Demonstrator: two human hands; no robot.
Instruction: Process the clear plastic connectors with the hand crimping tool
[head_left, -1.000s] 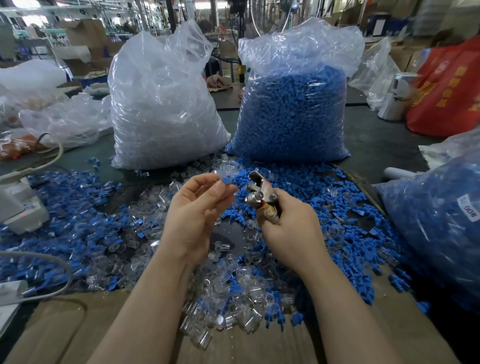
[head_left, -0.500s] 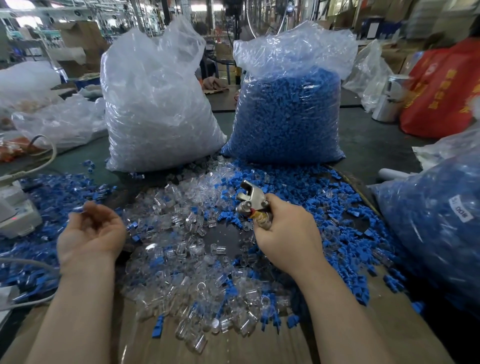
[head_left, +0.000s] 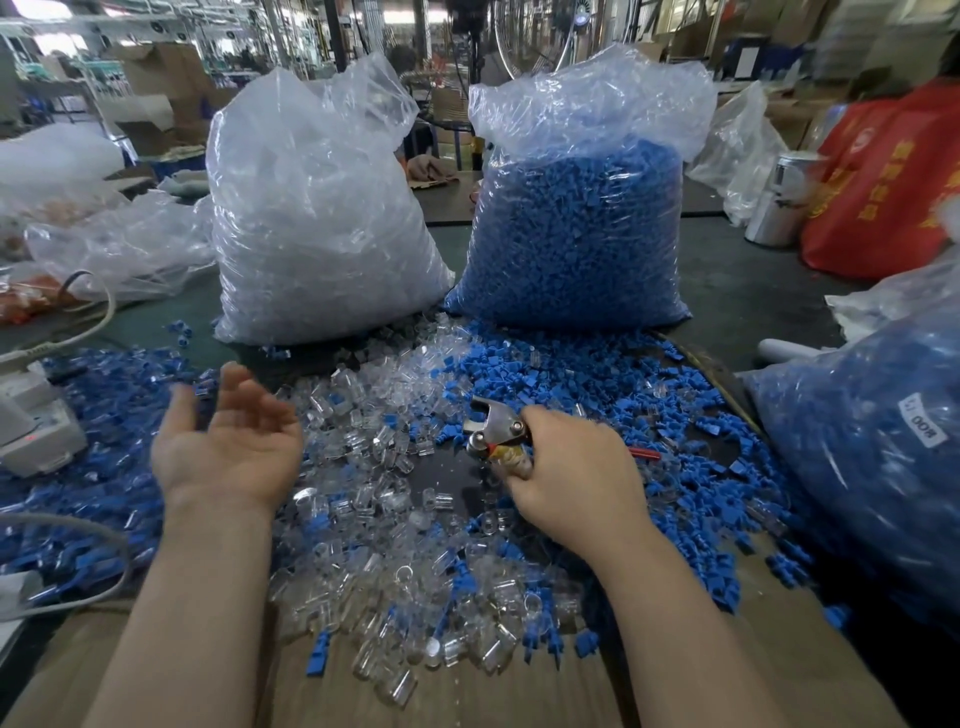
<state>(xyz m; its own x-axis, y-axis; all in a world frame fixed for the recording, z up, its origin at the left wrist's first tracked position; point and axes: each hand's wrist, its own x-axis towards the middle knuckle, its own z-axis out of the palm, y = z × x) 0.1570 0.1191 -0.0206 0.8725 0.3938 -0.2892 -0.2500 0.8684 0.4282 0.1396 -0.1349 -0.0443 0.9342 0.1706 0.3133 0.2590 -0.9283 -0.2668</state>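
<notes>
Holding the crimping tool (head_left: 493, 431) by its handles, the right hand (head_left: 576, 478) has its grip curled around them, and the metal head of the tool points to the left, above the pile of clear connectors (head_left: 374, 499). The left hand (head_left: 228, 447) hangs over the left part of the pile with the palm up and the fingers spread; I see nothing held in it. The clear connectors lie loose on the surface between the two hands and nearer to the person, mixed with blue caps (head_left: 597, 374) that spread to the right and far side. Behind them stand a bag of clear pieces (head_left: 311, 218) and a bag of blue pieces (head_left: 576, 223). I judge that one connector is very light, stiff and smooth, so it can slip or roll away easily. It is probably best to pinch a single one by its sides with thumb and forefinger, leaving the end free for the tool's head.
</notes>
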